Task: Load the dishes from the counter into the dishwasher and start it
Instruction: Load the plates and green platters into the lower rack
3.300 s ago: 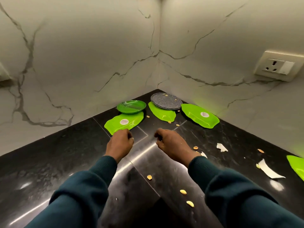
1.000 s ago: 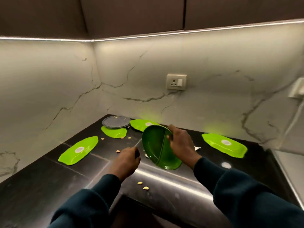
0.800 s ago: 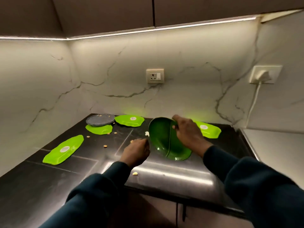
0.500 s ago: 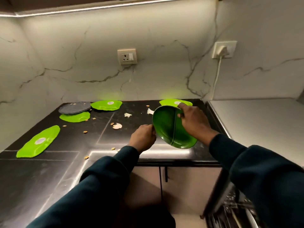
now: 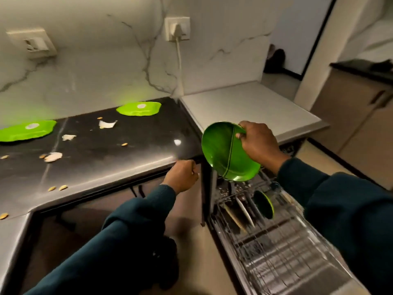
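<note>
Nearest to the camera, two dark teal sleeves [image 5: 131, 235] reached forward. Below the right sleeve, the pulled-out dishwasher rack [image 5: 276, 252] was open, a wire basket standing to the right of the black counter [image 5: 95, 158]. At the far end of the rack some dishes stood on their edges between the wires: a small green plate [image 5: 264, 204] and, just to the left of it, a white plate [image 5: 244, 210] and one more flat piece that was too blurred to name.

The left hand [image 5: 182, 176] was at the front edge of the counter, near its right corner. Its fingers were curled into a fist, and I could not see anything inside it.

The right hand [image 5: 257, 143] grasped a round green plate [image 5: 225, 154] by its upper rim, with the thumb on the inner face. The plate was tilted, its inner side turned to the left, and it had a dark line across the middle. It was in the air above the far end of the rack, just to the right of the counter corner, touching nothing else.

Farther on the counter lay nut-like crumbs [image 5: 57, 188] and white scraps [image 5: 53, 156]. Behind them lay two bright green leaf-shaped plates, one at the left edge [image 5: 25, 132] and one [image 5: 138, 109] near the marble wall [image 5: 95, 67]. On the wall were a socket [image 5: 35, 42] and a white plug [image 5: 177, 28] with its cable going down. To the right of the counter was a lower white surface [image 5: 244, 105].
</note>
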